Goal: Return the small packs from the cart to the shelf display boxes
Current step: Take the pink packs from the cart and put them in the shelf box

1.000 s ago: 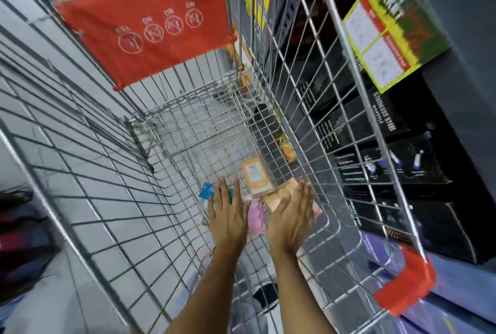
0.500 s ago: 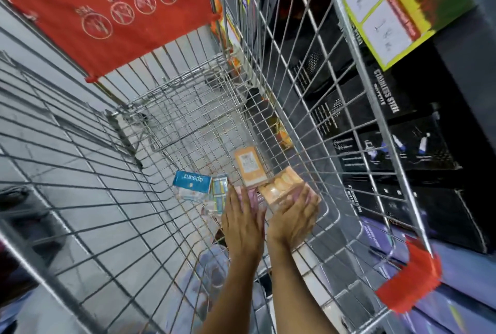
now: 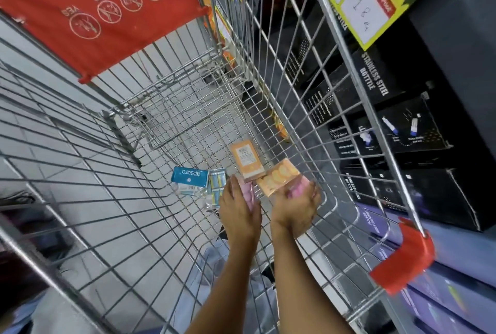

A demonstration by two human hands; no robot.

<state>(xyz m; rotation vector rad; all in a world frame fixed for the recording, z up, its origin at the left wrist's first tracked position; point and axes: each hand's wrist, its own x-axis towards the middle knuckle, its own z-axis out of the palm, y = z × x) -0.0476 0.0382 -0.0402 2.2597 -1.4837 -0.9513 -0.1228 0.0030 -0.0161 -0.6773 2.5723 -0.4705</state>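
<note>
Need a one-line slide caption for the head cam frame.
Both hands, left hand and right hand, gather pink and orange packs from the wire cart floor, beside a blue Apsara pack.

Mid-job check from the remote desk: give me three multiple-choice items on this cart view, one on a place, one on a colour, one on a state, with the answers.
1. Where does the blue pack lie?
A. on the cart floor, left of both hands
B. on the shelf
C. in the right hand

2. What colour is the child-seat flap at the cart's far end?
A. green
B. red
C. white

3. What is the left hand doing?
A. gripping the cart rim
B. hanging outside the cart
C. closing on a pink pack down in the cart

Answers: 1 A, it rests on the wire cart floor beyond the left hand. 2 B, it is red with white symbols. 3 C, pink shows under its fingers; the right hand is beside it on the orange pack.
</note>
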